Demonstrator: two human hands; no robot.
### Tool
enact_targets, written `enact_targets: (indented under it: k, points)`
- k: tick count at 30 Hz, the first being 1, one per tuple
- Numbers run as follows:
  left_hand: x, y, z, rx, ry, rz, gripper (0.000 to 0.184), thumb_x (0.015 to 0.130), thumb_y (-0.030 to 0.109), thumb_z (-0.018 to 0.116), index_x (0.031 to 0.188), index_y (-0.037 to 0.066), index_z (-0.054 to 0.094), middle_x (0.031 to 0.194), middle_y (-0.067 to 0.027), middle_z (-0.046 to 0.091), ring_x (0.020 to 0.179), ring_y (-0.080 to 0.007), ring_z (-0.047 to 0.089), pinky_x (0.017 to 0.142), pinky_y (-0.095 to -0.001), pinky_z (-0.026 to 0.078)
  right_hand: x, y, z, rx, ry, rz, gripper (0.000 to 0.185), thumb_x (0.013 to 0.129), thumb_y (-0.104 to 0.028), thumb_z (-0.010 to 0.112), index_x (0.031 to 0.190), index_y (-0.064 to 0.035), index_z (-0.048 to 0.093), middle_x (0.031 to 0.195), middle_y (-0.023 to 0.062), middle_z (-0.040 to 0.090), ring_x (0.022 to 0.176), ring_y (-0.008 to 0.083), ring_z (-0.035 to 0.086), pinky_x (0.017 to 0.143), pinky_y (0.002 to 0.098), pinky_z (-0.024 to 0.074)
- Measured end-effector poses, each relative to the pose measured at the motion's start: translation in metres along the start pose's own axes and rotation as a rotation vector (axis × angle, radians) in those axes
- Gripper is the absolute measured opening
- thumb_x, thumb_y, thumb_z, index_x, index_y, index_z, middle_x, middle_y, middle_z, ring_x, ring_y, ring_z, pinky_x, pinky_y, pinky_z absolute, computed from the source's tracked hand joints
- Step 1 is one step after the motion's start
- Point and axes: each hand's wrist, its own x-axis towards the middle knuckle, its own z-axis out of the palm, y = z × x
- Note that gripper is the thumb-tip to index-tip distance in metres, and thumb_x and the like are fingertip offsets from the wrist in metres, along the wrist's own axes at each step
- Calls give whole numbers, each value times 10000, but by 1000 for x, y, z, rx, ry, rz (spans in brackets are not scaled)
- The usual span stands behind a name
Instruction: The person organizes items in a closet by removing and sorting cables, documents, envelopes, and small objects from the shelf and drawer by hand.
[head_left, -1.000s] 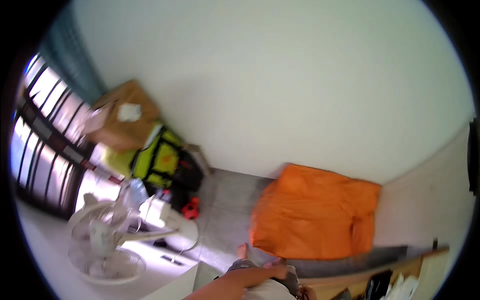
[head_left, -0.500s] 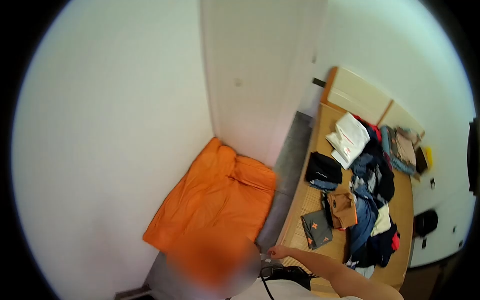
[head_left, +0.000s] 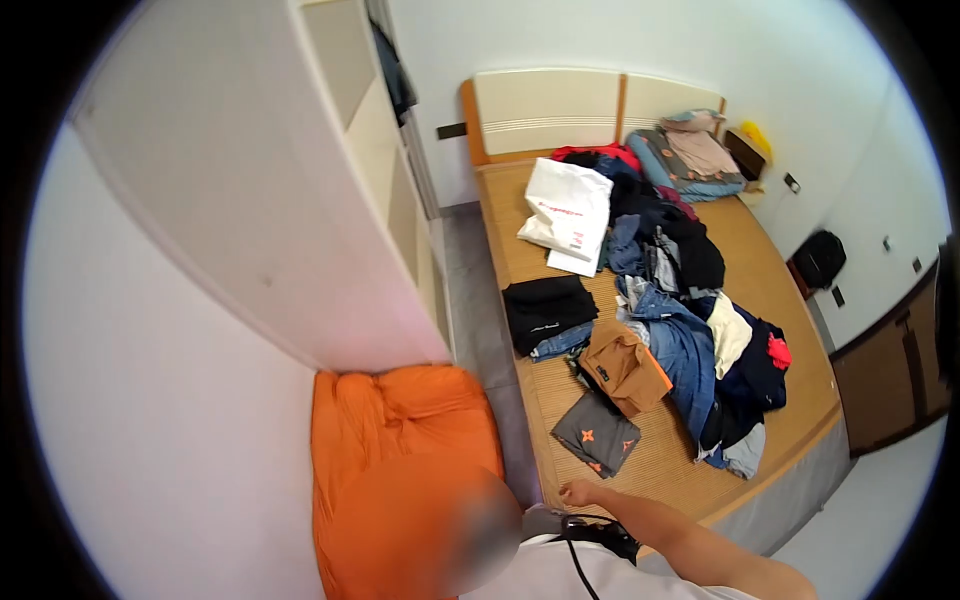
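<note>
My right hand is over the near left corner of the bed, its fingers curled together. Whether it holds something small I cannot make out. Just beyond it lies a folded dark grey cloth with orange star-like marks. Behind that are a folded brown garment and a folded black garment on top of denim. My left hand is out of view. A blurred patch hides part of the orange quilt at the lower left.
The bed carries a white plastic bag, jeans and a heap of dark clothes. Folded bedding lies by the headboard. A tall pale cabinet stands left, across a grey floor strip. A black backpack is at right.
My view has swung right, bringing the whole bed nearer the middle and the orange quilt lower left. My right hand stays low by the bed's edge, its fingers still curled.
</note>
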Motion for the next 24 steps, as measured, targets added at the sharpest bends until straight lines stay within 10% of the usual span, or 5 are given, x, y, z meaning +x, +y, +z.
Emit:
enact_targets:
  k: [8,12,15,21,24]
  points:
    - [120,99,33,686,-66,385,264,787,301,592,845,78,721,800,-126,695,756,-218,680,689,-353,518,-19,24,-5,453,219,253,395,765,-243,582,1102,-46,641,1049,173,658,947,287,639,840,350,495]
    - [154,152,66,789,-307,240,279,784,329,585,843,96,726,834,-135,694,803,-253,677,714,-374,520,-28,22,-21,454,304,364,389,766,-244,582,1104,-62,643,1020,168,666,943,282,642,833,362,501]
    - [135,205,79,1019,-287,582,300,804,344,555,832,96,721,840,-160,685,820,-294,671,737,-388,522,-31,24,-26,443,414,462,389,762,-259,587,1105,-84,645,981,166,672,923,290,647,817,374,509]
    - [220,238,94,1003,-462,481,365,811,366,520,809,44,691,789,-157,680,690,-313,652,671,-413,509,-25,1,-46,588,476,609,370,764,-275,564,1077,-99,653,1060,174,648,968,329,627,879,400,486]
    - [212,316,99,1513,-646,642,349,828,349,502,869,56,686,879,-180,677,780,-363,643,671,-413,511,-29,-18,-17,780,757,559,343,783,-222,548,1083,-84,642,998,185,655,881,336,636,772,409,508]
